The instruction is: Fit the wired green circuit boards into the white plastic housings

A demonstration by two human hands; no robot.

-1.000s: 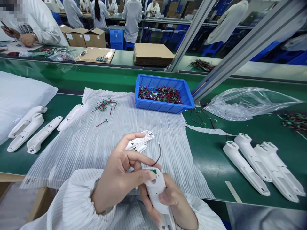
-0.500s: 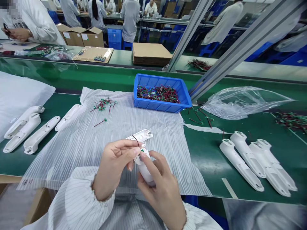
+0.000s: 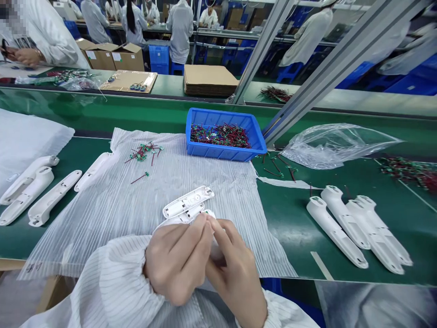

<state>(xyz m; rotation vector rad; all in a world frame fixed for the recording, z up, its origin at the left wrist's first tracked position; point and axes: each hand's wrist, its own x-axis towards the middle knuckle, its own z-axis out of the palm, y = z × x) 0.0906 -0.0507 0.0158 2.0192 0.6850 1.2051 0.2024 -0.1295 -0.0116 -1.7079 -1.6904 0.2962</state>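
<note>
Both my hands are close together at the lower middle, holding a white plastic handle housing (image 3: 215, 248) that their fingers mostly hide. My left hand (image 3: 177, 260) wraps over it from the left, and my right hand (image 3: 232, 273) presses in from the right, fingertips touching. Just beyond my fingers, a flat white plastic cover panel (image 3: 187, 202) lies on the ribbed translucent sheet (image 3: 102, 214), touching or nearly touching the housing. No wire or circuit board shows between my hands.
A blue crate (image 3: 225, 152) of wired green boards stands beyond the sheet. White housings lie in groups at left (image 3: 51, 198) and right (image 3: 336, 228) on the green bench. A plastic bag (image 3: 337, 146) lies at right. A co-worker's hands (image 3: 27, 56) show at upper left.
My hands have closed together over the housing, with my left hand now covering its top. The dark wire and green board visible earlier are now hidden.
</note>
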